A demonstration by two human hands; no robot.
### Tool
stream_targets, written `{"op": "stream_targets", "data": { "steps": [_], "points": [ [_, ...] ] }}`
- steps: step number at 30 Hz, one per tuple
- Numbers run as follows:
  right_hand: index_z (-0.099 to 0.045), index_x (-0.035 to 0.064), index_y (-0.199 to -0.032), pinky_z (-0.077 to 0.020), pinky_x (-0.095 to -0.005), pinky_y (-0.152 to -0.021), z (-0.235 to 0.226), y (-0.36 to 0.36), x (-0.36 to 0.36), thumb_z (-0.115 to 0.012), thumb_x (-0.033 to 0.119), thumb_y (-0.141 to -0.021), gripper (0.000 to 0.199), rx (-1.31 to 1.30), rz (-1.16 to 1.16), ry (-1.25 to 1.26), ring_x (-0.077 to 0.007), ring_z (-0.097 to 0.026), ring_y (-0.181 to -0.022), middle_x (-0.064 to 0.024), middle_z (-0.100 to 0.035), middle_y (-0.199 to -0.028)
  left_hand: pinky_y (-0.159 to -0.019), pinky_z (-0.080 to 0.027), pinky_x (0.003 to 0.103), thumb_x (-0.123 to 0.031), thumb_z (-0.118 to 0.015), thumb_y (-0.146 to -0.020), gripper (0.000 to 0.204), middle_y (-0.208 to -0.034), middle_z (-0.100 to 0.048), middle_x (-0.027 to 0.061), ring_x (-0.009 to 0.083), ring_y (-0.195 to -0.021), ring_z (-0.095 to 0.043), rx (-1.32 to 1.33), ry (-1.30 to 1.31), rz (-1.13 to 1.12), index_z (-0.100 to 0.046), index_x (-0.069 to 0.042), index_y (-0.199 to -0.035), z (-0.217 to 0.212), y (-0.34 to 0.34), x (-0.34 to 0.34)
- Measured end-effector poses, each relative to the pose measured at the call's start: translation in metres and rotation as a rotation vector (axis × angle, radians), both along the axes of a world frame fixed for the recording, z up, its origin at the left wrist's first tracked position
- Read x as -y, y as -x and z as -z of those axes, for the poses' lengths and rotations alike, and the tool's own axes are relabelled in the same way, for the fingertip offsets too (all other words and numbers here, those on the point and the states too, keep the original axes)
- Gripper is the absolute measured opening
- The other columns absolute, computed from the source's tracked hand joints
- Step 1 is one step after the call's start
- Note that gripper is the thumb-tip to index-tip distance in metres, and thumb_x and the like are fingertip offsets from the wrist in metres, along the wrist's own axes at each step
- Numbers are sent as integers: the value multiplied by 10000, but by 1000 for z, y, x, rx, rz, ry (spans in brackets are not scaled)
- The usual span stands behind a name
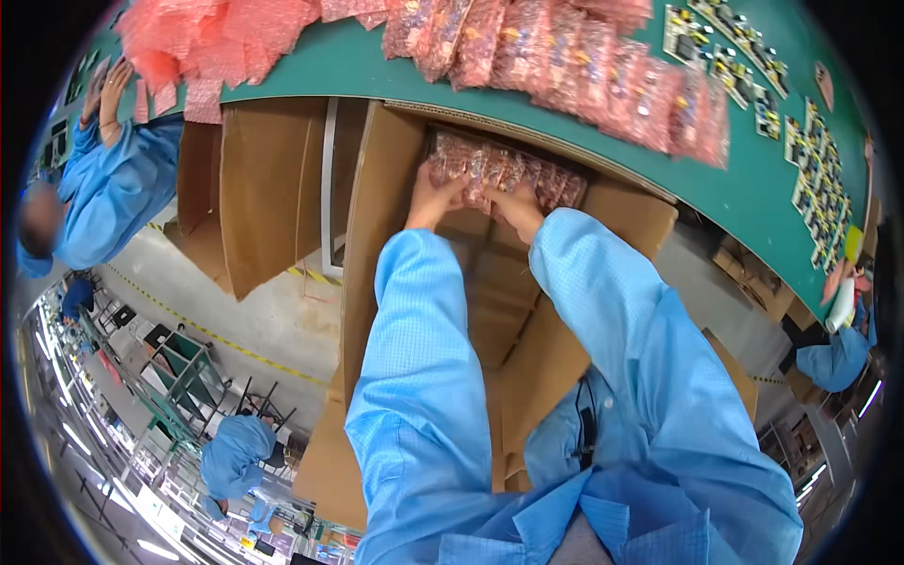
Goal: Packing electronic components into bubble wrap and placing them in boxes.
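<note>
Both my arms in blue sleeves reach into a large open cardboard box (377, 226) under the edge of a green table (348, 66). My left hand (431, 196) and my right hand (516, 209) press on a row of pink bubble-wrap packets (504, 169) standing along the far wall of the box. Each hand has its fingers on the packets; whether they grip them or only push, I cannot tell. The box floor below the hands is bare cardboard.
Many more pink packets (565, 56) lie piled on the green table, with small circuit boards (815, 160) along its right side. A second open box (254, 188) stands at left. People in blue coats work at left (113, 188), lower left (235, 457) and right (838, 353).
</note>
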State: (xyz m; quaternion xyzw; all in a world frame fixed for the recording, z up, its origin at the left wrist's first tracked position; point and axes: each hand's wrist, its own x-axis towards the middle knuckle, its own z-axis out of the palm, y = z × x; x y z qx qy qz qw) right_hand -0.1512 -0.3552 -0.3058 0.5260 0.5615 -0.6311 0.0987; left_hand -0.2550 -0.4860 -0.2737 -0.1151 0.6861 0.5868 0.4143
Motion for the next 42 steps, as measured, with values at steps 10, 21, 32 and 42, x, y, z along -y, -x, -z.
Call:
{"op": "stream_targets", "data": {
  "steps": [10, 21, 32, 42],
  "points": [
    [-645, -54, -977, -498, -450, -819, 52, 41, -23, -686, 324, -799, 419, 279, -464, -199, -390, -656, -952, -264, -664, -998, -559, -549, 272, -161, -738, -842, 471, -975, -643, 45, 120, -768, -626, -139, -28, 110, -514, -53, -1243, 96, 34, -13],
    [-687, 46, -966, -523, -498, -778, 44, 29, -40, -647, 267, -833, 261, 119, -519, -731, -418, -650, -833, -223, -670, -879, -839, -501, 500, -251, -668, -838, 680, -1114, -628, 282, 447, -975, -620, -571, 594, 468, -371, -77, -1424, 110, 18, -29],
    [-472, 10, -1336, -514, -334, -891, -304, -119, -233, -612, 235, -958, 462, -322, -743, 910, -213, -644, -1029, -128, -681, -1084, -958, -460, 430, -132, -610, -882, 440, -1314, -535, 213, 373, -1150, -555, -872, 626, 439, -505, 11, -1285, 94, 6, 14],
    [-574, 44, -1145, -501, -340, -891, -256, -172, -737, -680, 72, -783, 378, -155, -42, -1094, -221, -611, -1021, -104, -620, -1089, -479, -387, 203, -54, -492, -961, 183, -844, -563, 39, 71, -605, -471, -210, 216, -245, -533, -66, -1139, -106, -203, -74]
  ]
}}
